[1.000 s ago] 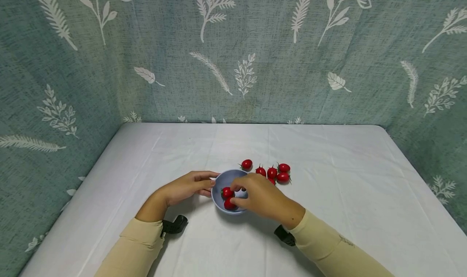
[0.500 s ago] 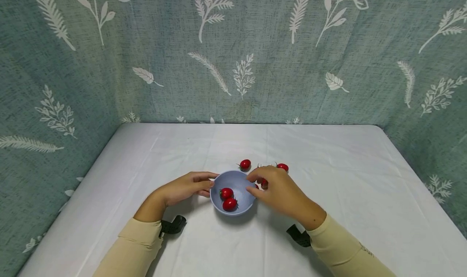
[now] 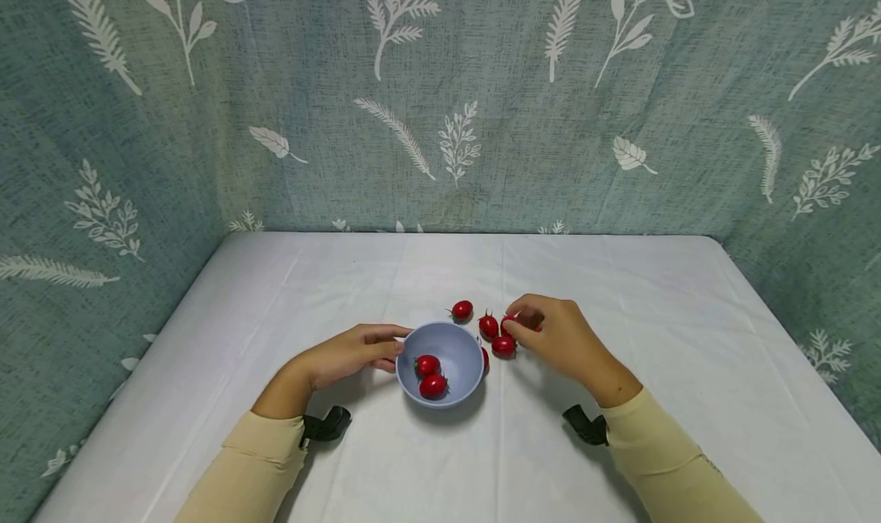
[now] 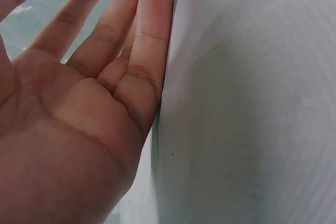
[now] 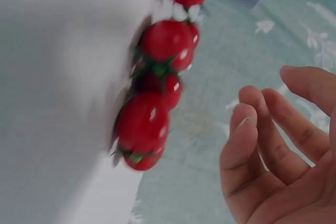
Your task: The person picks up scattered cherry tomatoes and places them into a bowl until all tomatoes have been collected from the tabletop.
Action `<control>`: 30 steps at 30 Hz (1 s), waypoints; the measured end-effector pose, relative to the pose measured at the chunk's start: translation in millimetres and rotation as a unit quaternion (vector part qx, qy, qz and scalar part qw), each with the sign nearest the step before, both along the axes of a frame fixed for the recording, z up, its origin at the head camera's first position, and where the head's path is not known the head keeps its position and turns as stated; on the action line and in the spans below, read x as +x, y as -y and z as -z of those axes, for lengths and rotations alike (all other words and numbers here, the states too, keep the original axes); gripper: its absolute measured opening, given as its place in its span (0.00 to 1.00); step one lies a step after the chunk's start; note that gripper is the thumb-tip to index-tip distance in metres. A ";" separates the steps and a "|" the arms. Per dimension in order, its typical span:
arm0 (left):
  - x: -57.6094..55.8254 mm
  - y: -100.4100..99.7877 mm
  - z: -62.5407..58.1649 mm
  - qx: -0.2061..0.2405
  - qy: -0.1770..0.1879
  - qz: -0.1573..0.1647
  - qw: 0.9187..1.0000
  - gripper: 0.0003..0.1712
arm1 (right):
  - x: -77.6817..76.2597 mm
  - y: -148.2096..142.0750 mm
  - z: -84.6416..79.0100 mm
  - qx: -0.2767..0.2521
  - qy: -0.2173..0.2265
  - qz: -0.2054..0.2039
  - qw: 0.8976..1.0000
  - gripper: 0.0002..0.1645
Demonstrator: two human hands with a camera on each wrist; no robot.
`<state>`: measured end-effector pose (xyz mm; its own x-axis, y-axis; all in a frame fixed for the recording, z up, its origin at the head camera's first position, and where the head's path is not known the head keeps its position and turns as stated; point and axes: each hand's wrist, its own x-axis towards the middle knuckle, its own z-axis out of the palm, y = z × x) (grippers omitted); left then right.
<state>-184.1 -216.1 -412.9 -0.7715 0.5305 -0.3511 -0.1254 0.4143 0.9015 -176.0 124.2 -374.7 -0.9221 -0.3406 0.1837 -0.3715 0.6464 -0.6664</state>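
A pale blue bowl (image 3: 450,347) stands on the white-covered table, with two cherry tomatoes (image 3: 433,386) inside. At its left side, my left hand (image 3: 354,355) touches the rim and outer wall with thumb and fairly straight fingers; the left wrist view shows this palm (image 4: 79,129) bare. More cherry tomatoes (image 3: 504,346) lie right of the bowl, green stems on. Over their right end hovers my right hand (image 3: 560,336), hiding some of them. In the right wrist view its fingers (image 5: 239,145) are spread from the thumb, holding nothing, apart from the row of tomatoes (image 5: 142,121).
A lone cherry tomato (image 3: 462,310) sits just behind the bowl, and another (image 3: 485,360) is partly hidden by the bowl's right side. Green leaf-patterned cloth (image 3: 310,125) rises behind the white table (image 3: 654,316) and along both sides.
My right hand has moved out of the bowl, away from the two tomatoes there, rightward to the tomatoes on the table. The left hand stays at the bowl.
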 end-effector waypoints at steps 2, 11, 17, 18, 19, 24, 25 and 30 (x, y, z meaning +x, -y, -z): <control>-0.1 -0.6 -0.5 -0.003 0.002 -0.002 1.000 0.31 | -4.3 -5.6 2.6 0.007 0.007 0.012 1.000 0.03; -0.9 0.7 0.5 0.004 -0.006 0.005 1.000 0.31 | -15.0 -23.8 9.6 0.033 0.038 0.032 0.998 0.05; -0.9 1.1 0.5 0.005 -0.007 0.006 1.000 0.31 | -18.5 -31.7 12.4 0.054 0.064 0.020 0.996 0.05; -0.9 0.9 0.3 0.007 -0.007 0.006 1.000 0.31 | -19.0 -32.8 12.8 0.056 0.064 0.019 0.996 0.06; -0.8 0.8 0.2 0.008 -0.007 0.007 1.000 0.31 | -19.2 -33.7 13.2 0.059 0.065 0.018 0.996 0.06; -0.8 0.6 0.1 0.010 -0.005 0.008 1.000 0.32 | -19.4 -36.5 15.8 0.066 0.074 0.012 0.995 0.07; -0.7 0.6 0.0 0.010 -0.004 0.007 1.000 0.32 | -19.7 -36.5 16.4 0.066 0.075 0.010 0.995 0.07; -0.4 0.4 -0.6 0.009 -0.003 0.006 1.000 0.31 | -21.2 -35.7 18.8 0.073 0.084 0.007 0.994 0.09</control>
<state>-184.5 -216.5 -412.3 -0.7676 0.5455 -0.3366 -0.1153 0.3990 0.9097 -197.2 159.9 -393.5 -0.9405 -0.3389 -0.0240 -0.2529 0.7454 -0.6168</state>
